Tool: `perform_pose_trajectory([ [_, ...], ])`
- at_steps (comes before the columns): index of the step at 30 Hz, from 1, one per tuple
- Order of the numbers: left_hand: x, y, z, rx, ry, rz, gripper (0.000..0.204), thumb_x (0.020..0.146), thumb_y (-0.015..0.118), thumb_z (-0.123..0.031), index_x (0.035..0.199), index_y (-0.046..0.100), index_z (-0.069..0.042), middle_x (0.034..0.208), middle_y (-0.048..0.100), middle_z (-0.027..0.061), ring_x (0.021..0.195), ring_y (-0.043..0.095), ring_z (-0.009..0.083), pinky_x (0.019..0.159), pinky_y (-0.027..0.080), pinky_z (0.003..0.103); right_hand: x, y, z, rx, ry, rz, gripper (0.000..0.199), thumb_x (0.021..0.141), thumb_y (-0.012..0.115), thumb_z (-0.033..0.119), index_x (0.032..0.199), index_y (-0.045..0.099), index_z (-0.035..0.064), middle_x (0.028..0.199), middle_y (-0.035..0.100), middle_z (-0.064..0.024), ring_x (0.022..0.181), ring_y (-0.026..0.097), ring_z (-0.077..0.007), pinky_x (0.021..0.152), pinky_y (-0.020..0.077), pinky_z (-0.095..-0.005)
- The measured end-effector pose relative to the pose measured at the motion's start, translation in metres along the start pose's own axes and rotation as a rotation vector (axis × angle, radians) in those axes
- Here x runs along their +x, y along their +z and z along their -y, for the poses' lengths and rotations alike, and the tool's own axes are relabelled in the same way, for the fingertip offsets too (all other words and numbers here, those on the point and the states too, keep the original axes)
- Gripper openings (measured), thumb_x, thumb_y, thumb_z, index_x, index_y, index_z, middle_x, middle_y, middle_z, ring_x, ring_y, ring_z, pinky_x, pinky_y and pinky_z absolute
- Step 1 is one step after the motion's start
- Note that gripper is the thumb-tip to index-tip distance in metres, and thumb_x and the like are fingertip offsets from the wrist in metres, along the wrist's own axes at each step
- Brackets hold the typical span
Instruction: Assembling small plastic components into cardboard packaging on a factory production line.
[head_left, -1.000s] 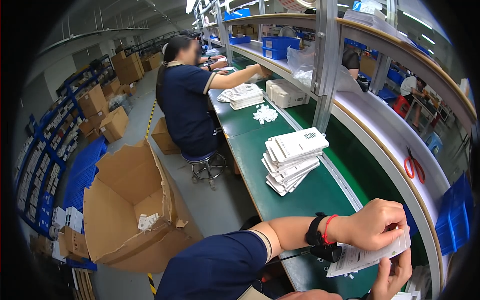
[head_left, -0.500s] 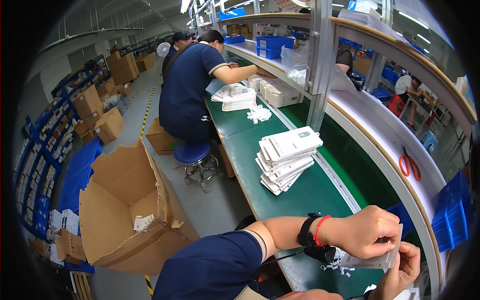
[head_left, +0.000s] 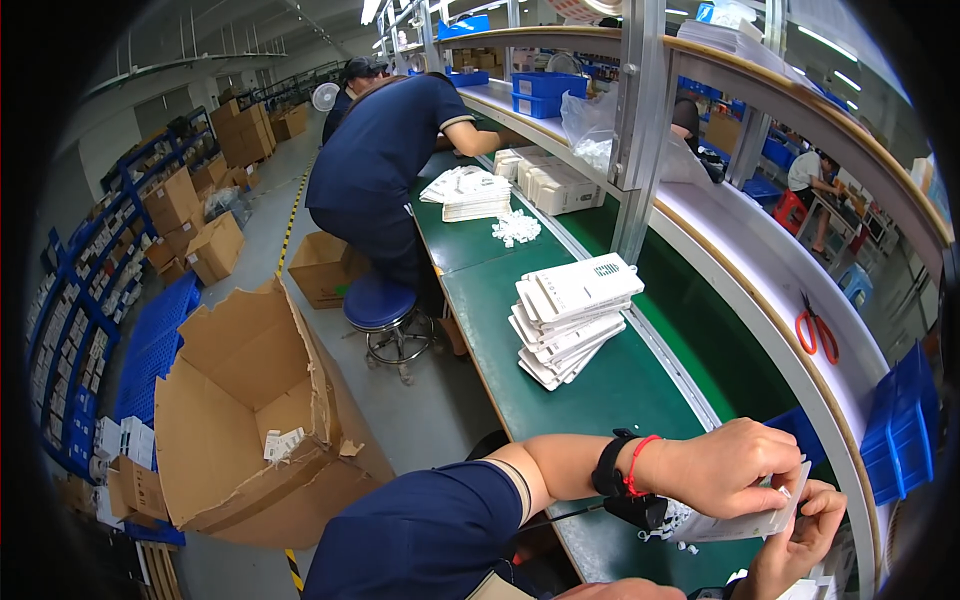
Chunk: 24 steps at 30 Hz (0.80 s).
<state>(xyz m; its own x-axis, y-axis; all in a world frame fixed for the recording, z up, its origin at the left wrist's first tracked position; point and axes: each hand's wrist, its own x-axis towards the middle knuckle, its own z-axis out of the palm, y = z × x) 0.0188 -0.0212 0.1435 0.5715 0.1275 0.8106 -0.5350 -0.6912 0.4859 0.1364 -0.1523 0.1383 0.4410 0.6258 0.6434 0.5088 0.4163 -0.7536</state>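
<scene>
My left hand [head_left: 738, 468], with a black wristband and a red string bracelet, bends over a flat white box [head_left: 735, 527]. Its closed fingertips pinch a small white piece [head_left: 783, 492] against the box's face near the right end. From the right side my right hand [head_left: 803, 535] grips that end of the box, fingers curled and thumb up. A heap of small white plastic pieces [head_left: 676, 514] lies on the green table beneath the left wrist, partly hidden by a black object there. More white boxes [head_left: 820, 587] show partly at the lower edge, below the right hand.
A leaning stack of flat white boxes [head_left: 575, 320] stands farther along the green table [head_left: 480, 290]. Red-handled scissors [head_left: 817, 330] lie on the shelf, beside a blue bin [head_left: 898, 425]. At left are a large open carton [head_left: 240, 400], a stool [head_left: 380, 303] and a bending co-worker [head_left: 385, 150].
The co-worker has risen off the stool and leans farther over the table. My hands stay close together at the box, shifted slightly; the small white piece now shows at my left fingertips.
</scene>
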Motion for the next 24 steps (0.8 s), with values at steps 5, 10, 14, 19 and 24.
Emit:
perform_pose_trajectory([
  [5,0.004,0.003,0.006,0.099,0.094,-0.131,0.063,0.076,0.071,-0.025,0.125,0.045,0.004,0.094,0.06,0.0138,0.083,0.059,0.0299,0.077,0.046,0.038,0.003,-0.007,-0.006,0.141,-0.055,0.033,0.03,0.084,0.061,0.008,0.087,0.031,0.01,0.085,0.042,-0.0041,0.076,0.044,-0.0107,0.074,0.0399,-0.0252],
  [10,0.003,-0.001,0.004,-0.045,-0.077,-0.018,0.075,0.075,0.072,-0.027,0.131,0.038,0.009,0.093,0.061,0.0187,0.083,0.062,0.0331,0.075,0.049,0.036,-0.004,-0.021,0.013,0.304,0.053,0.147,0.028,0.089,0.063,0.008,0.104,0.04,0.0092,0.106,0.057,-0.0134,0.099,0.058,-0.0212,0.088,0.0476,-0.0353],
  [14,0.004,-0.006,0.001,-0.265,-0.226,0.141,0.077,0.073,0.075,-0.027,0.131,0.037,0.008,0.09,0.062,0.0202,0.077,0.065,0.0304,0.068,0.051,0.034,-0.004,-0.021,0.017,0.293,0.097,0.188,0.033,0.088,0.063,0.013,0.102,0.034,0.0126,0.109,0.054,-0.0143,0.103,0.056,-0.0242,0.09,0.0465,-0.0397],
  [19,0.008,-0.012,-0.006,-0.301,-0.333,0.104,0.073,0.069,0.077,-0.024,0.127,0.042,0.003,0.083,0.063,0.0171,0.072,0.066,0.0267,0.064,0.05,0.032,-0.003,-0.017,0.014,0.287,0.046,0.076,0.032,0.087,0.065,0.012,0.101,0.036,0.0126,0.106,0.055,-0.0122,0.1,0.056,-0.0217,0.089,0.0469,-0.0373],
  [24,0.006,0.002,0.003,-0.218,-0.15,-0.105,0.072,0.067,0.077,-0.022,0.126,0.043,0.002,0.075,0.061,0.0142,0.067,0.064,0.0255,0.06,0.049,0.031,-0.001,-0.019,0.008,0.217,0.054,0.038,0.033,0.086,0.065,0.011,0.102,0.037,0.0123,0.103,0.055,-0.0104,0.097,0.056,-0.0201,0.087,0.0472,-0.0363],
])
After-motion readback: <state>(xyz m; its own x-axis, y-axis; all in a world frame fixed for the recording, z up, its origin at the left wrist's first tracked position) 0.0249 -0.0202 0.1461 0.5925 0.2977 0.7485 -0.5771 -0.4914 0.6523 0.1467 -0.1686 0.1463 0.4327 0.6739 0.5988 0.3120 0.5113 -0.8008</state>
